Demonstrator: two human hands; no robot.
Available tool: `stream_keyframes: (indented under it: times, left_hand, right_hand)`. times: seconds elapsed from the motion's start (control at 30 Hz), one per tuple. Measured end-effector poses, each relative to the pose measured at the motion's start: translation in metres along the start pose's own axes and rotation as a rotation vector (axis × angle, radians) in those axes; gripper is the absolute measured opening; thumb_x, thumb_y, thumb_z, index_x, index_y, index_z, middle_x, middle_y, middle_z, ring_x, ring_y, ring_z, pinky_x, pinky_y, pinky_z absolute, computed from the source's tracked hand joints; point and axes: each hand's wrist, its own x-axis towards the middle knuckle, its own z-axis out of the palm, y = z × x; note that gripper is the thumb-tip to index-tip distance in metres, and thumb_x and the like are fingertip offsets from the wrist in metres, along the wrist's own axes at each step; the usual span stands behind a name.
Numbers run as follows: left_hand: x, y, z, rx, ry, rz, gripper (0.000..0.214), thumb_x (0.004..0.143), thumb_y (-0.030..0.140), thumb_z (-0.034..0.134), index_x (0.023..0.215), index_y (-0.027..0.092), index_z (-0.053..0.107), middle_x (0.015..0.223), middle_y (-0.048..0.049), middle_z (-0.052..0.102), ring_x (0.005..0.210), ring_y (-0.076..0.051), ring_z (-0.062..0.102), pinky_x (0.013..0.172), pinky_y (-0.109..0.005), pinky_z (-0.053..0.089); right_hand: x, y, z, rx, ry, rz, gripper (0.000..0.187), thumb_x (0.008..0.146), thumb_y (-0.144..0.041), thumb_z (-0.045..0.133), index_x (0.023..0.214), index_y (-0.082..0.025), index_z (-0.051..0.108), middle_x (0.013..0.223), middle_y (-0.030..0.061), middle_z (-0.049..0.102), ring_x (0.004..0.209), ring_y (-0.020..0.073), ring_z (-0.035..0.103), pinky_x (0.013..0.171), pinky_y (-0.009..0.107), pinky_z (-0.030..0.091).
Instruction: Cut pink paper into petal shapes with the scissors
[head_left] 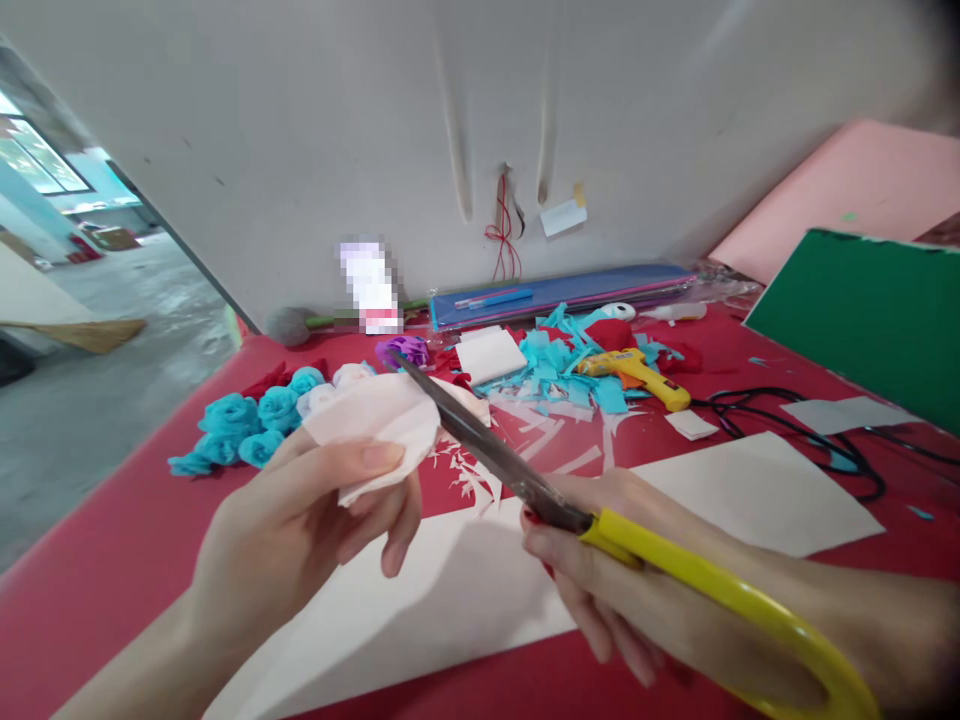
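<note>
My left hand (300,530) pinches a folded piece of pale pink crepe paper (375,420) between thumb and fingers, held above the red table (112,560). My right hand (637,590) grips yellow-handled scissors (525,480). Their dark blades point up and left, with the tips reaching the rounded edge of the pink paper. Under both hands lies a large white paper sheet (465,590).
Blue and white paper roses (255,415) lie at the left. A yellow glue gun (637,372), turquoise paper scraps (555,365), a white pad (489,355) and a black cable (787,420) sit behind. Green board (862,320) and pink board (847,190) lean at the right.
</note>
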Motion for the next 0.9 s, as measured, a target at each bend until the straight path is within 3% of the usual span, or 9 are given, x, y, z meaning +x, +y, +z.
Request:
stream_keyframes:
  times: [0.1, 0.23, 0.5, 0.77, 0.9]
  left_hand:
    - [0.002, -0.003, -0.001, -0.006, -0.023, -0.005, 0.031, 0.072, 0.022, 0.051, 0.041, 0.021, 0.044, 0.032, 0.0056, 0.034, 0.033, -0.012, 0.046, 0.043, -0.026, 0.040]
    - [0.002, -0.007, 0.000, -0.037, -0.071, -0.053, 0.033, 0.074, 0.024, 0.049, 0.043, 0.020, 0.040, 0.034, 0.0061, 0.032, 0.033, -0.012, 0.043, 0.043, -0.026, 0.040]
    - [0.001, -0.008, 0.002, -0.001, -0.147, -0.118, 0.035, 0.075, 0.025, 0.047, 0.042, 0.019, 0.041, 0.036, 0.0061, 0.029, 0.033, -0.010, 0.038, 0.043, -0.024, 0.036]
    - [0.003, -0.008, 0.000, 0.012, -0.144, -0.115, 0.035, 0.076, 0.025, 0.047, 0.042, 0.019, 0.040, 0.036, 0.0061, 0.028, 0.035, -0.010, 0.041, 0.043, -0.024, 0.036]
    - [0.002, -0.007, -0.001, 0.029, -0.153, -0.087, 0.035, 0.075, 0.024, 0.046, 0.042, 0.019, 0.037, 0.036, 0.0061, 0.026, 0.034, -0.010, 0.042, 0.043, -0.024, 0.036]
  right_hand:
    - [0.002, 0.006, 0.001, 0.100, -0.053, -0.035, 0.032, 0.091, -0.044, 0.029, 0.087, -0.016, 0.044, 0.068, 0.0026, 0.060, 0.053, 0.0071, 0.054, 0.048, 0.014, 0.041]
    - [0.002, 0.011, 0.001, 0.026, 0.019, -0.084, 0.025, 0.090, -0.041, 0.035, 0.090, -0.018, 0.045, 0.079, 0.0017, 0.060, 0.061, 0.0067, 0.051, 0.052, 0.014, 0.039]
    - [0.006, 0.007, 0.002, -0.010, 0.008, 0.026, 0.042, 0.091, -0.048, 0.027, 0.076, -0.015, 0.048, 0.061, 0.0014, 0.056, 0.047, 0.0049, 0.048, 0.045, 0.013, 0.036]
    - [0.004, 0.000, -0.002, 0.025, -0.012, 0.072, 0.035, 0.090, -0.044, 0.027, 0.076, -0.016, 0.042, 0.056, 0.0003, 0.055, 0.042, 0.0051, 0.047, 0.040, 0.013, 0.037]
    - [0.005, 0.001, 0.003, -0.017, 0.042, 0.088, 0.035, 0.089, -0.044, 0.028, 0.074, -0.016, 0.041, 0.052, 0.0001, 0.054, 0.037, 0.0055, 0.045, 0.035, 0.013, 0.034]
